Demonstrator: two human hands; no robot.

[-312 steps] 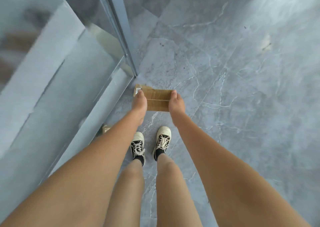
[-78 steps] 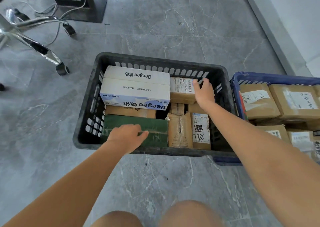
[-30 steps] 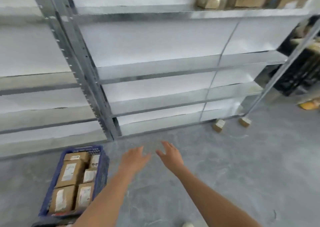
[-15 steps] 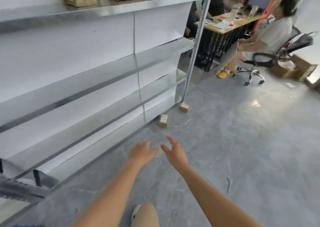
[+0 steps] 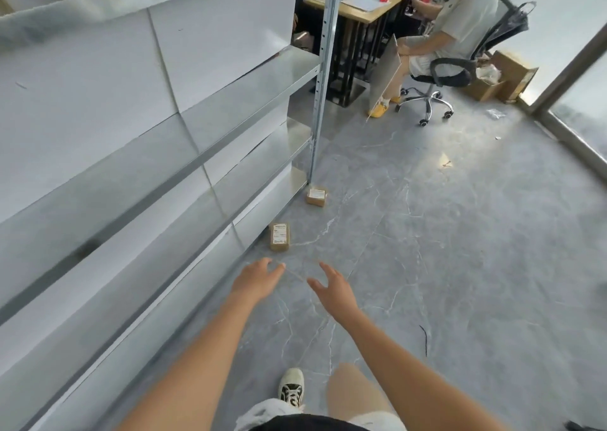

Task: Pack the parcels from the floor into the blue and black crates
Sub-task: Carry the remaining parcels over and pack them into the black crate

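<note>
Two parcels remain on the floor [image 5: 460, 250] at frame centre, against the shelf [image 5: 164, 174] base: near parcel [image 5: 279, 237], far parcel [image 5: 316, 196]. No crate is in view. Left hand [image 5: 254, 281] and right hand [image 5: 333, 291], fingers spread and empty, reach just below the near parcel, not touching.

two brown labelled parcels [image 5: 279, 237] [image 5: 316, 196], floor beside shelving
</note>
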